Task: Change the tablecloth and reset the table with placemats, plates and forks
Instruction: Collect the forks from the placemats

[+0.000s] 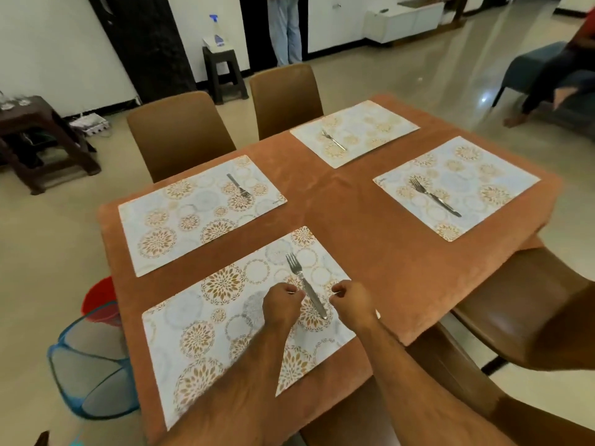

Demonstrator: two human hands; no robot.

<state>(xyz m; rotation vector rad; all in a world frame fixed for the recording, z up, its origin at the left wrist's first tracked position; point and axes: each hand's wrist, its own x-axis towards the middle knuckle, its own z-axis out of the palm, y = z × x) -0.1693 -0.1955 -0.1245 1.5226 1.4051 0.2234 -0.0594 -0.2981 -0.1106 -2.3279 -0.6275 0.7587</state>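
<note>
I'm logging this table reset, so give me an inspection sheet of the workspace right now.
Surface: table under an orange tablecloth, lying smooth.
Job's things: four placemats, a fork on each; nearest fork on nearest placemat; no plates seen.
Clutter: nothing seen on the table.
Grippers: left hand and right hand fisted either side of the fork, holding nothing.
Cables: power strip on the floor by the wall.
Surroundings: brown chairs, blue basket, red bucket, people in the background.

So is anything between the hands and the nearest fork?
Nothing visible. The nearest fork lies bare on its placemat, in the gap between the curled left hand and right hand, neither touching it.
</note>
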